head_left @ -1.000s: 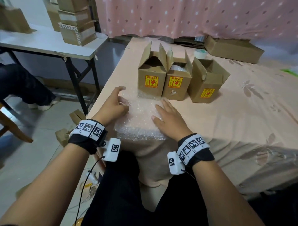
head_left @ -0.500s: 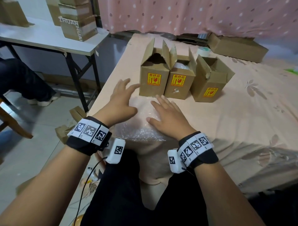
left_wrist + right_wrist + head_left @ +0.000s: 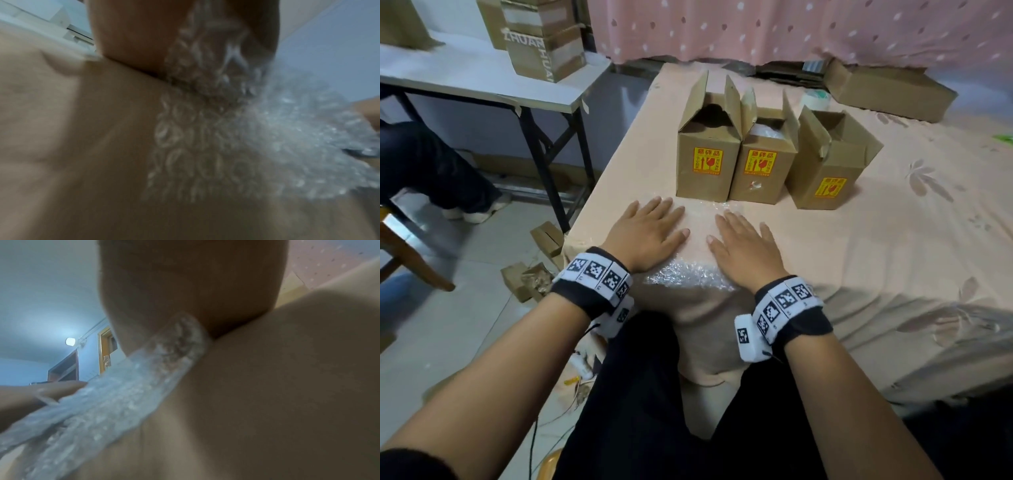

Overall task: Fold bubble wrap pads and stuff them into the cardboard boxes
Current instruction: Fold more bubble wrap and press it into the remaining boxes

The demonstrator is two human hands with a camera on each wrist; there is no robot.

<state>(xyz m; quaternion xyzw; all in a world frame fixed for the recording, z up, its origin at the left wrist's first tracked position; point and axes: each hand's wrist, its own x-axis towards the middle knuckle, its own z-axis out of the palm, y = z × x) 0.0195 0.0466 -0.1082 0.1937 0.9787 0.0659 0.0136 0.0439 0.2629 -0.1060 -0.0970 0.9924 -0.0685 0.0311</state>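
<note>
Clear bubble wrap pad [image 3: 697, 236] is spread flat on the peach bedsheet [image 3: 893, 253], just before three open cardboard boxes [image 3: 709, 164]. For a clean fold, air is best pressed out evenly and the edges squared first. The left hand [image 3: 647, 233] is laid flat on the pad, fingers straight, nothing grasped; the right hand [image 3: 746, 246] is pressed likewise, flat and extended.

My bare forearms each wear a black wristband [image 3: 592, 294] with white square-code tags, a small white tagged camera block [image 3: 748, 337] hangs under each, and black trousers [image 3: 654, 394] fill the lower centre of the frame.
</note>
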